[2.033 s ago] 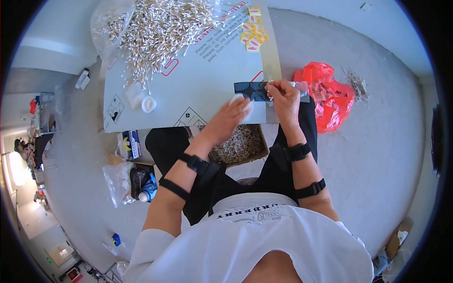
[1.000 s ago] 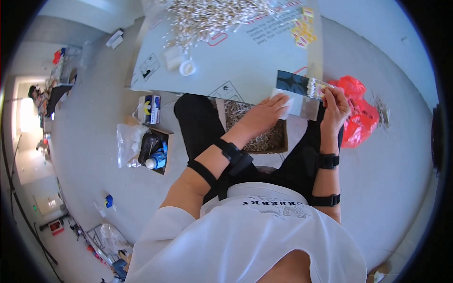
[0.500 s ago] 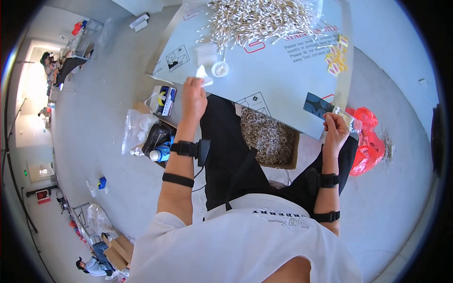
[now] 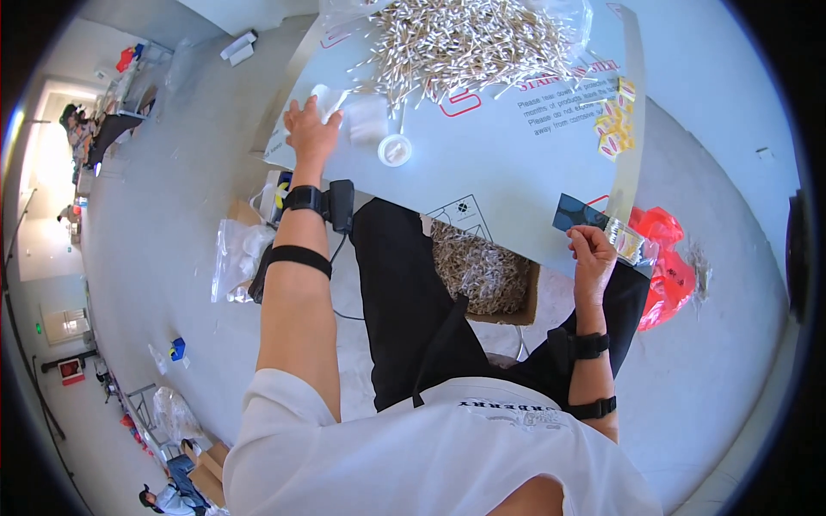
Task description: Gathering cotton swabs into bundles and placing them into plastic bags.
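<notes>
Overhead: pale table [image 4: 516, 172], the landmark. Heap of cotton swabs [image 4: 465, 43] at its far edge. Open cardboard box of swabs [image 4: 483, 268] under its near edge. Left hand [image 4: 311, 131] at its left edge, fingers spread, resting on white pads [image 4: 357, 116]. Right hand [image 4: 592, 247] at its near right corner, pinching a small clear packet [image 4: 628, 241]. Small round white dish [image 4: 395, 150] just right of the pads.

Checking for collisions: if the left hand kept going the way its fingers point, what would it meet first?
The left hand already touches a white wad; beyond lies the heap of cotton swabs, though depth is uncertain.
</notes>
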Demonstrator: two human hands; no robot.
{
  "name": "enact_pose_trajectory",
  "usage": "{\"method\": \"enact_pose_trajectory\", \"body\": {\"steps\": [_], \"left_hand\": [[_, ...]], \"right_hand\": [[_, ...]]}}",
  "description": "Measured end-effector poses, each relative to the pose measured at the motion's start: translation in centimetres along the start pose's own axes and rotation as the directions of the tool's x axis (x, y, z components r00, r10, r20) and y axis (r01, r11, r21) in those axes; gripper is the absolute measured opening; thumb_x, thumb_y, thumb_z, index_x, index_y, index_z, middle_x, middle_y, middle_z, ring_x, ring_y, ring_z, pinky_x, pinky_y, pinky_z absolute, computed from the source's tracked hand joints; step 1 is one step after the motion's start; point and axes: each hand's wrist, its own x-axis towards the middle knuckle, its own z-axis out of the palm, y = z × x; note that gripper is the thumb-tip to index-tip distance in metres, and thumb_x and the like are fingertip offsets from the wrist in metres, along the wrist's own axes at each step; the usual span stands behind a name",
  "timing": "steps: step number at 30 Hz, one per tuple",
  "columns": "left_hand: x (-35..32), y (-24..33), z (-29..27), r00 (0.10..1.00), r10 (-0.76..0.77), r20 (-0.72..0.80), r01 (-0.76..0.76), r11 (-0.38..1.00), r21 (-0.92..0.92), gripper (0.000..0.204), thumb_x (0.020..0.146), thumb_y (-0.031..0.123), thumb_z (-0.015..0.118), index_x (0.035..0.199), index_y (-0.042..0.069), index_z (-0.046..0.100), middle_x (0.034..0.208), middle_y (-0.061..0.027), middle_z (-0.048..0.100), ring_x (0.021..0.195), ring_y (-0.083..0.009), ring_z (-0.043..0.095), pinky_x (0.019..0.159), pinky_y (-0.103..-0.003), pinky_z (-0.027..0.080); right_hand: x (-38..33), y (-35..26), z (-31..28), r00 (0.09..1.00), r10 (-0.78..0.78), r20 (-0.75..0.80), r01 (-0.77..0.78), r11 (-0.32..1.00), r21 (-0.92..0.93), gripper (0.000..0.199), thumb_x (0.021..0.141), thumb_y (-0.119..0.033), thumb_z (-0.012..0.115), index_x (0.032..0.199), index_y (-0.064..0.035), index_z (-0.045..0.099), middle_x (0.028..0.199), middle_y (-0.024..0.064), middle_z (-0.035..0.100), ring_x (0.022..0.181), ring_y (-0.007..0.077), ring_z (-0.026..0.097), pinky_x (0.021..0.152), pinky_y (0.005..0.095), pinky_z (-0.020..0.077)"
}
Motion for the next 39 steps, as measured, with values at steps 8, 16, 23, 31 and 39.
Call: {"method": "enact_pose_trajectory", "body": {"steps": [8,16,23,31,39], "left_hand": [[0.5,4.3,0.7,0.948,0.294,-0.123,-0.318,0.845,-0.431,0.019,0.075,0.008,0.069,0.093,0.004,0.064,0.091,-0.0131,0.064,0.083,-0.0292,0.062,0.077,-0.037,0.049],[-1.4,17.8,5.5,0.742,0.623,-0.247,-0.67,0.695,-0.262,0.04,0.073,0.007,0.072,0.112,0.009,0.063,0.113,-0.0113,0.062,0.109,-0.0276,0.056,0.09,-0.039,0.048],[0.6,19.4,9.0,0.832,0.516,-0.201,-0.543,0.833,-0.11,0.039,0.071,0.002,0.068,0.109,0.013,0.065,0.107,-0.012,0.061,0.106,-0.0331,0.054,0.089,-0.042,0.047],[-2.1,20.4,7.7,0.783,0.551,-0.289,-0.62,0.73,-0.287,0.033,0.068,-0.003,0.066,0.099,0.01,0.065,0.097,-0.0101,0.061,0.095,-0.0325,0.057,0.082,-0.042,0.048],[-11.0,20.3,7.9,0.731,0.656,-0.188,-0.676,0.659,-0.331,0.045,0.066,-0.003,0.067,0.11,0.009,0.06,0.11,-0.0094,0.059,0.106,-0.0307,0.055,0.091,-0.042,0.045]], "right_hand": [[1.4,0.2,2.4,0.998,-0.025,0.052,0.023,0.999,0.045,0.005,0.087,-0.003,0.063,0.086,0.0011,0.065,0.072,-0.0022,0.059,0.066,0.003,0.049,0.059,0.0195,0.0409],[2.0,-0.5,3.3,0.989,-0.114,0.098,0.127,0.984,-0.128,0.003,0.085,-0.001,0.064,0.084,0.0016,0.063,0.069,0.003,0.057,0.06,0.0068,0.049,0.056,0.0233,0.0422],[2.1,-0.3,3.3,0.985,-0.14,0.098,0.15,0.983,-0.107,0.003,0.083,-0.001,0.064,0.084,0.0013,0.063,0.071,0.0074,0.059,0.061,0.0113,0.053,0.058,0.0259,0.044],[2.3,-0.3,2.9,0.99,-0.123,0.064,0.131,0.983,-0.131,0.003,0.083,-0.001,0.064,0.084,0.0019,0.063,0.071,0.0085,0.06,0.06,0.0126,0.054,0.057,0.0267,0.0443],[3.4,-0.6,3.7,0.989,-0.145,0.037,0.147,0.988,-0.043,0.011,0.081,0.0,0.065,0.091,0.0011,0.062,0.08,0.0098,0.061,0.06,0.0126,0.055,0.058,0.0257,0.0456]]}}
